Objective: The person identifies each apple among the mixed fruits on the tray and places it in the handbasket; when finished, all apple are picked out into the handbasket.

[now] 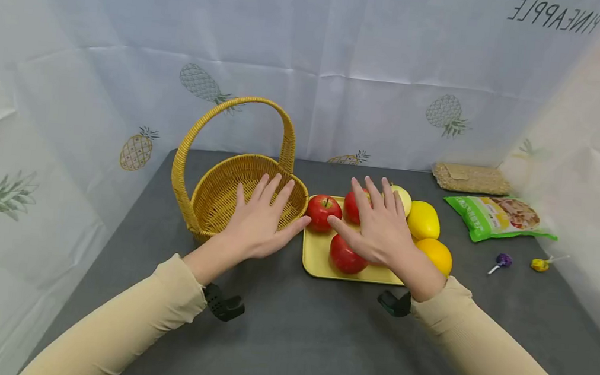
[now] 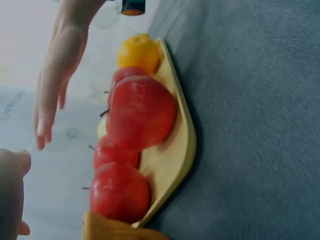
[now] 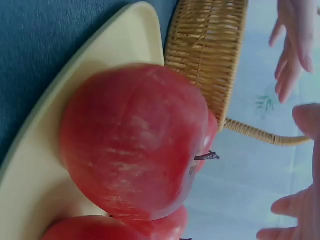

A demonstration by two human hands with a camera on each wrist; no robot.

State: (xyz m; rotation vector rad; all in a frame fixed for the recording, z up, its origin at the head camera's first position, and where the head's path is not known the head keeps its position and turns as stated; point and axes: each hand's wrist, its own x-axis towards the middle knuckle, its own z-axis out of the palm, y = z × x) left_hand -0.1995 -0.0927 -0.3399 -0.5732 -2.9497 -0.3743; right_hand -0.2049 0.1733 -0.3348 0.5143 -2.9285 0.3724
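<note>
With fingers straight and spread, my left hand [image 1: 256, 222] hovers over the front right part of a woven basket [image 1: 218, 204] with a tall hoop handle. My right hand [image 1: 376, 230], also spread, is held above a yellow tray [image 1: 320, 266] of fruit. Neither hand holds anything. Red apples [image 1: 348, 255], a pale yellow fruit [image 1: 402, 199], a yellow fruit [image 1: 423, 220] and an orange [image 1: 435, 256] lie on or along the tray, partly hidden by the right hand and wrist. In the right wrist view, a large red apple [image 3: 132, 142] sits below the hand, apart from it.
Right of the tray lie a green snack bag [image 1: 501, 217], a tan packet [image 1: 471, 178], a purple lollipop [image 1: 502, 262] and a yellow lollipop [image 1: 541, 264]. A pineapple-print cloth [image 1: 339, 107] hangs behind and beside the grey table [image 1: 297, 342].
</note>
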